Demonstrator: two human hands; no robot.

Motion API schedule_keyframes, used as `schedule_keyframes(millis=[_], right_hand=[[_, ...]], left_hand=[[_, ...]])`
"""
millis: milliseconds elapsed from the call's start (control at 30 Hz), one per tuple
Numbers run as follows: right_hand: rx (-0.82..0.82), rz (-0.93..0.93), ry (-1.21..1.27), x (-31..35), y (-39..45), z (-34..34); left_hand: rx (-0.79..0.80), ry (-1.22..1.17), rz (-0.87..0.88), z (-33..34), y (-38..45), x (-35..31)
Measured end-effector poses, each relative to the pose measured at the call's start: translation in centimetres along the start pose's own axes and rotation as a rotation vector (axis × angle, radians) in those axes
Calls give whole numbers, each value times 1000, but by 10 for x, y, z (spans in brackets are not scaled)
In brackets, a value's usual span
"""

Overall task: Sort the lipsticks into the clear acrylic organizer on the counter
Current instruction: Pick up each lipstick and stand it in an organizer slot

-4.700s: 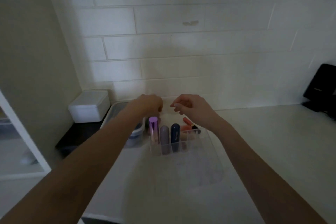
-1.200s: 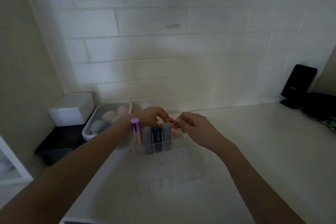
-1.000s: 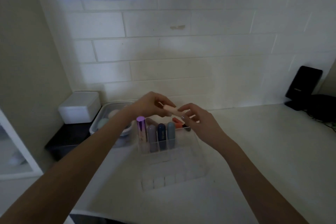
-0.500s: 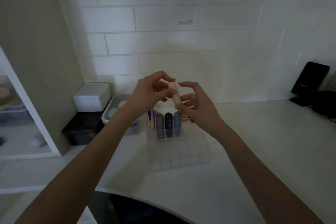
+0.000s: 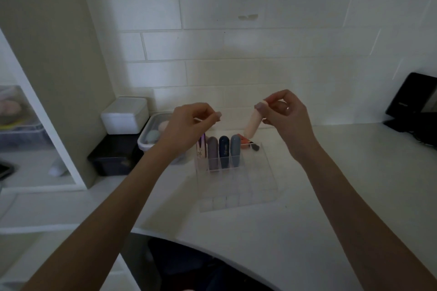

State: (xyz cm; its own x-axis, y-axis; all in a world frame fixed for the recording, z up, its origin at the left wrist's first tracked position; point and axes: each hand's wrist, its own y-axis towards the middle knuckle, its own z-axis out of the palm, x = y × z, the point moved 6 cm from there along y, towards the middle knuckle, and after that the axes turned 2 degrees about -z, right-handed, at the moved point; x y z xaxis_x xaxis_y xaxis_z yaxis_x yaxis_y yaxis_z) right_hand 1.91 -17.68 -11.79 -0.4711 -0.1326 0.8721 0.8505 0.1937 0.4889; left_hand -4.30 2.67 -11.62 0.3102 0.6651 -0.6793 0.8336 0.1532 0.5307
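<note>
— Above the organizer point(image 5: 236, 179), what is the right hand point(image 5: 287, 117) doing?

— It pinches a pale pink lipstick point(image 5: 254, 121) near its upper end between thumb and forefinger, the other fingers curled behind. The tube hangs tilted, its lower end pointing down toward the back row of the clear case on the counter point(image 5: 331, 196).

— And the left hand point(image 5: 189, 125)?

— It hovers beside the standing tubes with its fingers curled in and thumb and fingertip drawn together. Something thin and pale may sit in that pinch, but I cannot tell.

— How do you expect the tube to handle?

— Light and stiff, I'd judge: a small hard shell, smooth and a bit slippery. Nothing about it looks fragile, though the cap could slide off if pulled from the top alone.

— So where should one hold it?

— High on the body, as now, leaving the lower half bare so it can drop into a cell. A firmer pinch across the middle would stop it swinging.

— Where would it go?

— Four lipsticks already stand in the back row: a shiny purple one point(image 5: 201, 149), a grey one point(image 5: 212, 152), a dark blue one point(image 5: 224, 150) and a pale blue one point(image 5: 235, 149). The cell just right of the pale blue one looks free. A few loose lipsticks point(image 5: 247, 143) lie behind the case.

— Any risk?

— The walls are clear and hard to see, so the tip may catch a divider.
</note>
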Motion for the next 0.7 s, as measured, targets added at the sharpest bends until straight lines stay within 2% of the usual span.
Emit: schedule_keyframes(millis=[200, 333, 400, 533, 700], right_hand=[[167, -88, -336, -2, -3, 14], [215, -96, -375, -4, -4, 16], [271, -77, -421, -10, -5, 17], [446, 9, -494, -28, -11, 24], [285, 7, -491, -33, 1, 9]], left_hand=[[-55, -119, -31, 1, -13, 13], [-246, 43, 148, -3, -39, 10], [-317, 30, 158, -1, -58, 10], [-362, -55, 57, 5, -76, 28], [-297, -47, -171, 11, -74, 61]])
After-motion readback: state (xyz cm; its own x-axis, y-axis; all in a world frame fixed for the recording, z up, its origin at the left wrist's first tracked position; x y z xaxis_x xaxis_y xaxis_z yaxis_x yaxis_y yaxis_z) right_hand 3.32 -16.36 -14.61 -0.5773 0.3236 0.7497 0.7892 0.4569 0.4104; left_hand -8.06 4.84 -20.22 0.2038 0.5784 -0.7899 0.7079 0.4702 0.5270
